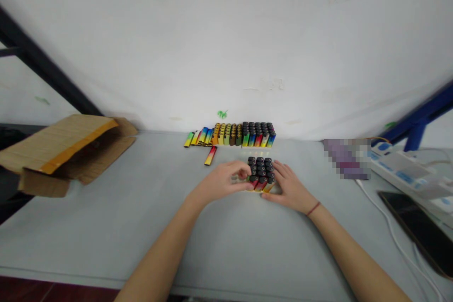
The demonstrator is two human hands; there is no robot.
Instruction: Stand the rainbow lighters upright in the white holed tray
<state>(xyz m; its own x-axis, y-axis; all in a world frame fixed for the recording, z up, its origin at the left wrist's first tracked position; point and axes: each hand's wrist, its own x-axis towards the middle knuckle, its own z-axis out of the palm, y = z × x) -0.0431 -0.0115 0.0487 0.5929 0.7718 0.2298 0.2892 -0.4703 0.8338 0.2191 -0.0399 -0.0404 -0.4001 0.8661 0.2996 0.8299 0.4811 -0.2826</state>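
A small block of upright lighters (261, 170) with black tops stands on the table in front of me, in several short rows. At its left side my left hand (228, 179) is curled, with thumb and fingertips closed on a lighter at the block's edge. That lighter is mostly hidden; a bit of green shows by the fingers. Along the right side my right hand (292, 188) lies with fingers stretched out and thumb apart, touching the block's side and front corner. One red and yellow lighter body (210, 156) lies flat, back and left of the block.
Behind, near the wall, stand black-topped lighters (258, 134) beside lighters with gold tops (226, 134). Several colourful lighters (198, 137) lie at their left. An open cardboard box (60, 146) sits far left. At right are a power strip (406, 174), a phone (417, 226) and a white cable (389, 231).
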